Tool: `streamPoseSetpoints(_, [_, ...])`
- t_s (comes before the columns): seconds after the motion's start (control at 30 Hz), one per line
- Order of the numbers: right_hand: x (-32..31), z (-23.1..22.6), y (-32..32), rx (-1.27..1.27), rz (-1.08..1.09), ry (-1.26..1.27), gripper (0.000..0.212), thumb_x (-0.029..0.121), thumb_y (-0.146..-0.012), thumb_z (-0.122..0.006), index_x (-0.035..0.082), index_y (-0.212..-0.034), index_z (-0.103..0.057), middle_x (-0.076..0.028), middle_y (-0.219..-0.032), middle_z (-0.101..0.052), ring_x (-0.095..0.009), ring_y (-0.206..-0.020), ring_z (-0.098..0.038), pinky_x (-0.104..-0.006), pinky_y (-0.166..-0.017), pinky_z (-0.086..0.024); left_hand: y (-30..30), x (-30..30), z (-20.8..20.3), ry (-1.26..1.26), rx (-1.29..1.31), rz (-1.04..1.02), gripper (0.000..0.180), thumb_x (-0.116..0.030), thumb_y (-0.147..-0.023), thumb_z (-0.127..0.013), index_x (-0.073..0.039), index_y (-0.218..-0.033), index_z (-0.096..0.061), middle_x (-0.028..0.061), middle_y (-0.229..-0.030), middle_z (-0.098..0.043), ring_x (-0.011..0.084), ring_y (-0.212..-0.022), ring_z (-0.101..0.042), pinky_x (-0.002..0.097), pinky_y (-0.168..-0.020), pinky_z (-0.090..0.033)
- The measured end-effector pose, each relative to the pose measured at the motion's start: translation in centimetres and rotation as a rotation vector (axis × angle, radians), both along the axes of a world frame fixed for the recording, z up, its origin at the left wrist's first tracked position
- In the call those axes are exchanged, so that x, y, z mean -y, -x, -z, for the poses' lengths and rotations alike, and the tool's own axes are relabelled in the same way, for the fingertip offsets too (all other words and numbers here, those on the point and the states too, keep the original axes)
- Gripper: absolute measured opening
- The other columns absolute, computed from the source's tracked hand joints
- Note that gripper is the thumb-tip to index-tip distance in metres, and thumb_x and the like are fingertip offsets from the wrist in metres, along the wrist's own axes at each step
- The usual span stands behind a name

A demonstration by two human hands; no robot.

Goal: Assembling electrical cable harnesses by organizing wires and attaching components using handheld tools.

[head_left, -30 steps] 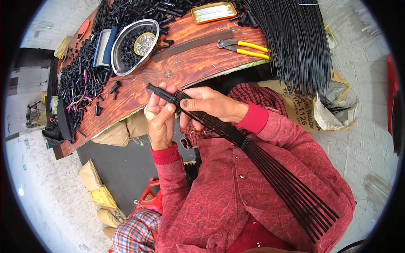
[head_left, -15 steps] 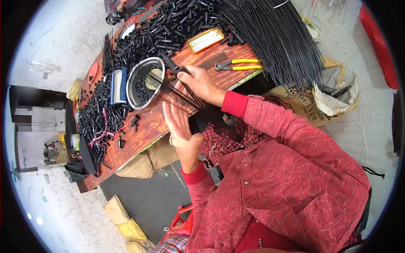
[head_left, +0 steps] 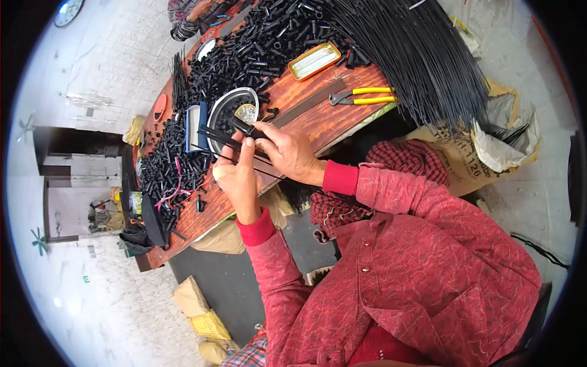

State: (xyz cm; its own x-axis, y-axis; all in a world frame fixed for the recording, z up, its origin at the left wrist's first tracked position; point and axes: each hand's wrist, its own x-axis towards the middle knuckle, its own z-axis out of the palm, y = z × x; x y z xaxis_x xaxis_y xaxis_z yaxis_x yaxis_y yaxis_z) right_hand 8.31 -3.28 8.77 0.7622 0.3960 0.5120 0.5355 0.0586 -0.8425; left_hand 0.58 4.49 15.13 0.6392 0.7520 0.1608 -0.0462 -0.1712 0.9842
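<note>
My left hand [head_left: 238, 183] is closed around a small bundle of thin black rods [head_left: 215, 138], whose ends stick out past the fingers toward the bowl. Thumb and fingers of my right hand [head_left: 290, 154] pinch a short black tube [head_left: 243, 126] just above the rods. The two hands almost touch at the table's near edge. Whether the tube sits on any rod is hidden by the fingers. Behind them stands an oval metal-rimmed bowl [head_left: 215, 116] with small black pieces and a round tin [head_left: 246, 114] in it.
Heaps of black tubes [head_left: 244, 55] cover the wooden table [head_left: 361, 79]. Yellow-handled pliers [head_left: 364, 96], an orange-rimmed tray [head_left: 315, 61] and a blue-edged box [head_left: 195, 126] lie among them. Long black rods [head_left: 422, 61] hang over the right edge. Another person's arm [head_left: 186, 24] shows at the far side.
My left hand, flat and open before, has closed around the rods and come up beside my right hand. The rod bundle has swung to point leftward. The whole view has shifted slightly.
</note>
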Motion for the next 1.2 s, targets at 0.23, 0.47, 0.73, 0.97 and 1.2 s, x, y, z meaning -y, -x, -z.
streamPoseSetpoints(0.23, [0.3,0.2,-0.2,-0.003,-0.08,0.067,0.04,0.023,-0.091,-0.064,0.01,-0.128,-0.057,-0.015,-0.083,-0.069,-0.033,-0.066,-0.068,-0.0437,-0.055,-0.051,-0.2,-1.8,-2.3,-0.102,-0.36,0.054,0.025,-0.002,-0.087,-0.071,0.007,-0.11,-0.066,0.0053,-0.096,-0.068,0.0094,-0.083,-0.061,0.0222,-0.075,-0.05])
streamPoseSetpoints(0.47, [0.7,0.1,-1.0,-0.023,-0.091,0.053,0.041,0.023,-0.091,-0.063,0.011,-0.13,-0.056,-0.014,-0.079,-0.069,-0.034,-0.063,-0.066,-0.0447,-0.053,-0.05,-1.2,-1.5,-2.0,0.073,-0.244,0.061,0.026,-0.001,-0.087,-0.071,0.008,-0.111,-0.065,0.0106,-0.1,-0.069,0.0138,-0.083,-0.065,0.0257,-0.075,-0.053])
streamPoseSetpoints(0.73, [1.6,0.1,-1.5,-0.06,-0.144,0.027,0.038,0.026,-0.092,-0.062,0.015,-0.128,-0.057,-0.015,-0.075,-0.067,-0.034,-0.064,-0.066,-0.0451,-0.052,-0.049,-1.2,-1.2,-1.4,0.059,-0.155,0.085,0.023,-0.001,-0.087,-0.072,0.004,-0.108,-0.067,0.0084,-0.099,-0.07,0.0127,-0.084,-0.065,0.0247,-0.076,-0.052])
streamPoseSetpoints(0.97, [4.0,-1.1,-2.4,0.044,-0.185,0.059,0.035,0.031,-0.093,-0.061,0.012,-0.122,-0.06,-0.015,-0.068,-0.065,-0.035,-0.06,-0.066,-0.0462,-0.052,-0.048,-0.8,0.0,-1.8,-0.003,-0.152,0.082,0.026,-0.003,-0.088,-0.072,0.005,-0.111,-0.067,0.008,-0.101,-0.069,0.0119,-0.088,-0.063,0.0249,-0.081,-0.05])
streamPoseSetpoints(1.2, [5.5,-2.1,-2.6,0.01,-0.206,0.098,0.02,0.021,-0.087,-0.07,0.005,-0.096,-0.064,-0.012,-0.082,-0.07,-0.029,-0.072,-0.067,-0.0369,-0.062,-0.051,-0.1,0.3,-1.9,0.017,-0.079,0.123,0.033,-0.004,-0.085,-0.075,0.006,-0.115,-0.065,0.0118,-0.108,-0.069,0.016,-0.094,-0.064,0.0286,-0.089,-0.05])
